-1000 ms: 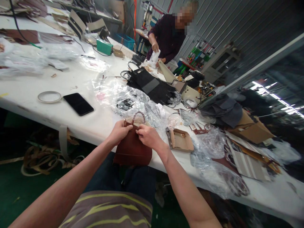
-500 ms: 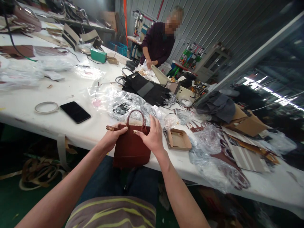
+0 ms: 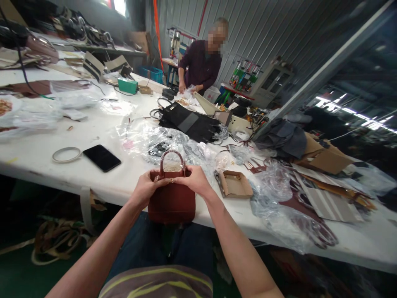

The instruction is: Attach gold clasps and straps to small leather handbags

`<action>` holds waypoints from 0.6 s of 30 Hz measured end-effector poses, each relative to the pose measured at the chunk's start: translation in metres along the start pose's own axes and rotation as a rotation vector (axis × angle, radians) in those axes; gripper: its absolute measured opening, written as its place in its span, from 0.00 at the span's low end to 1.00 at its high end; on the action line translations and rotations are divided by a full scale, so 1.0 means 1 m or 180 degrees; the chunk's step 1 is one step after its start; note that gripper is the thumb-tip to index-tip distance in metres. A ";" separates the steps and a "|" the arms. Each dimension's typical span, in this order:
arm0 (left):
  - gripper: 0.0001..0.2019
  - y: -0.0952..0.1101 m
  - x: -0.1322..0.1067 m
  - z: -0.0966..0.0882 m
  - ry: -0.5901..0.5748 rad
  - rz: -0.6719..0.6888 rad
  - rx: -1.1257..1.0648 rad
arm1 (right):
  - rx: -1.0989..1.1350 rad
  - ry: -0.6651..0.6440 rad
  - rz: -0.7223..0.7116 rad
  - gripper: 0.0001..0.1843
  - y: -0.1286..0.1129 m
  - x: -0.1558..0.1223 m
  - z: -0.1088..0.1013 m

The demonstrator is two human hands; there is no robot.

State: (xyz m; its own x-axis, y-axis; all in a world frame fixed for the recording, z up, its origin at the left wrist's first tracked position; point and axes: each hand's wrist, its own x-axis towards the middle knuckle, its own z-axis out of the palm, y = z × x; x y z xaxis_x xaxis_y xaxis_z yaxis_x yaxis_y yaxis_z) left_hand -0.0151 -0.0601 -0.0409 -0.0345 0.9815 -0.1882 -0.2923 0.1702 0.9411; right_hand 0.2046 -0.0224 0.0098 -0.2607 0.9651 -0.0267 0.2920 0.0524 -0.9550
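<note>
A small reddish-brown handbag (image 3: 172,206) stands upright at the table's front edge, close to my lap. Its arched handle (image 3: 172,154) rises above my hands. My left hand (image 3: 145,188) grips the bag's upper left side, its thumb across the front over a strap end with a small shiny fitting. On the upper right side is my right hand (image 3: 196,180), fingers behind the top edge and thumb pressed on the front. Both thumb tips meet at the metal clasp (image 3: 171,180) and mostly cover it.
Left of the bag lie a black phone (image 3: 101,157) and a roll of tape (image 3: 66,155). A small cardboard tray (image 3: 236,184) sits to the right, beside plastic-wrapped pieces. Black bags (image 3: 186,120) lie farther back. Across the table, a person (image 3: 201,62) handles small parts.
The strap end that stuck out to the left is now drawn in to the bag's front. My right hand has lowered its raised fingers, and both thumbs have come together at the clasp.
</note>
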 end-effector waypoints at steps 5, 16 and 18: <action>0.33 -0.002 0.003 -0.005 0.0254 0.0331 0.0664 | -0.0399 0.0045 -0.0456 0.15 -0.004 0.003 0.004; 0.30 0.011 -0.004 0.010 0.0906 0.0057 0.0953 | -0.1389 0.0034 -0.0707 0.12 -0.015 0.010 0.008; 0.30 0.012 -0.004 0.012 0.1015 0.0019 0.1021 | -0.1728 0.0089 -0.0793 0.09 -0.018 0.013 0.010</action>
State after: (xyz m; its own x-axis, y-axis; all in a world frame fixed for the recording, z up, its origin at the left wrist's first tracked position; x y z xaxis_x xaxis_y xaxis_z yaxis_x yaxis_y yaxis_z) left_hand -0.0067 -0.0606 -0.0258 -0.3427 0.9151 -0.2124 0.0180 0.2325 0.9724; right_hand 0.1871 -0.0137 0.0240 -0.3594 0.9129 0.1935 0.6558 0.3945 -0.6436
